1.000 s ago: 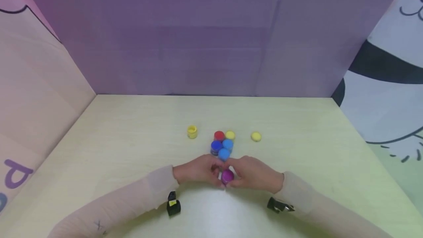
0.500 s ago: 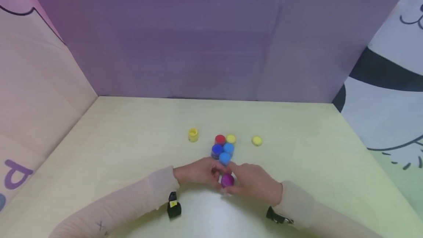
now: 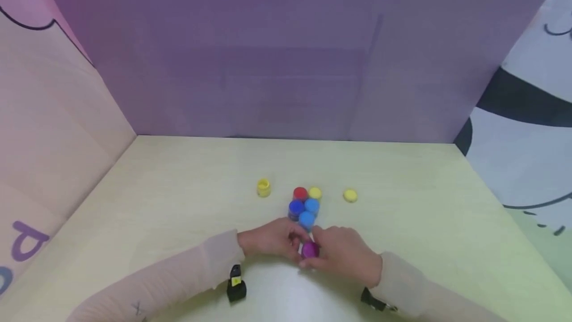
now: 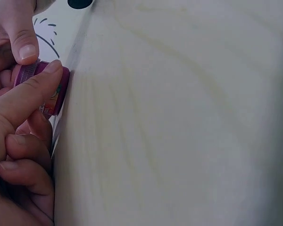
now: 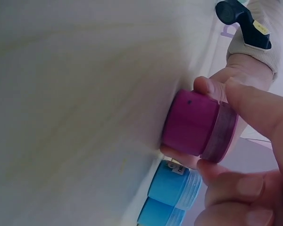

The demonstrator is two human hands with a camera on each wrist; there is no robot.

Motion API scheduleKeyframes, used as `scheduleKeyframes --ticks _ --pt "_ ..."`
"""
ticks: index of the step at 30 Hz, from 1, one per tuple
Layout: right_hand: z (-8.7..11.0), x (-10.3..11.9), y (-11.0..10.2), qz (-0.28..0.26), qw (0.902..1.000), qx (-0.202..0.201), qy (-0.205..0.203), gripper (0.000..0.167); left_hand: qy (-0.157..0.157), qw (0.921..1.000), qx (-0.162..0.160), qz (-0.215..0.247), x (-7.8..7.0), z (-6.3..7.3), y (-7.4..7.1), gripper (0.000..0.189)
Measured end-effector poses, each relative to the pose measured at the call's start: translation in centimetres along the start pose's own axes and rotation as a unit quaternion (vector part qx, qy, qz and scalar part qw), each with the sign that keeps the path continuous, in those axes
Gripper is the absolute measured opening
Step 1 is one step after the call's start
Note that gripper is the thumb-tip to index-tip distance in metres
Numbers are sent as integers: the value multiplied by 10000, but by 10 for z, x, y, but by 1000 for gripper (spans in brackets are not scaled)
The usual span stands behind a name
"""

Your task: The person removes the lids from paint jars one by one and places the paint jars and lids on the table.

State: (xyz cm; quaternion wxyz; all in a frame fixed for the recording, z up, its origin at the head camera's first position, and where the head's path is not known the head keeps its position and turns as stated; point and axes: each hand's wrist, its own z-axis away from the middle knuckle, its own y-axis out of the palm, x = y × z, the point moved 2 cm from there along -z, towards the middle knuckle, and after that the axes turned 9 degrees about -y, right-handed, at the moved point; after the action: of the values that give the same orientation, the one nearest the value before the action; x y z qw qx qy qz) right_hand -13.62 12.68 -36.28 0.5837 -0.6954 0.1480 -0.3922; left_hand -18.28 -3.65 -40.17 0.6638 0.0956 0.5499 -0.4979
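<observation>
Between both hands a small purple paint jar (image 3: 310,250) stands on the table, its lid on. My left hand (image 3: 272,238) holds the jar's body from the left. From the other side, my right hand (image 3: 346,252) pinches the lid between thumb and fingers, as the right wrist view shows around the jar (image 5: 191,123). In the left wrist view, the left thumb lies along the jar (image 4: 60,96), which is partly covered by fingers. Just beyond the hands sits a light blue jar (image 3: 306,219), with a second light blue jar (image 3: 312,206) behind it.
Behind these are a dark blue jar (image 3: 296,208), a red-lidded jar (image 3: 300,193) and a yellow-lidded jar (image 3: 315,193), standing close together. An uncovered yellow jar (image 3: 263,188) is to the left. A loose yellow lid (image 3: 350,195) lies to the right.
The head view has tilted up, so everything sits slightly lower. The right hand has turned a little at the lid; the left hand keeps its hold on the jar.
</observation>
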Motion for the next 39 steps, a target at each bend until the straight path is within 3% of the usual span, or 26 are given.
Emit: scheduleKeyframes --ticks 9,22,33,39 --pt "-1 -5 2 -559 9975 41 -442 28 294 9993 48 -207 2 -2 3 24" --pt "-5 -9 5 -889 9921 349 -808 26 254 9995 119 -119 3 0 4 24" --pt "-7 -13 -5 -701 9835 534 -1577 64 128 9998 137 -110 -1 0 -1 33" --pt "-8 -16 -7 -674 9797 628 -1783 67 177 9996 142 -169 -3 -1 -1 29"
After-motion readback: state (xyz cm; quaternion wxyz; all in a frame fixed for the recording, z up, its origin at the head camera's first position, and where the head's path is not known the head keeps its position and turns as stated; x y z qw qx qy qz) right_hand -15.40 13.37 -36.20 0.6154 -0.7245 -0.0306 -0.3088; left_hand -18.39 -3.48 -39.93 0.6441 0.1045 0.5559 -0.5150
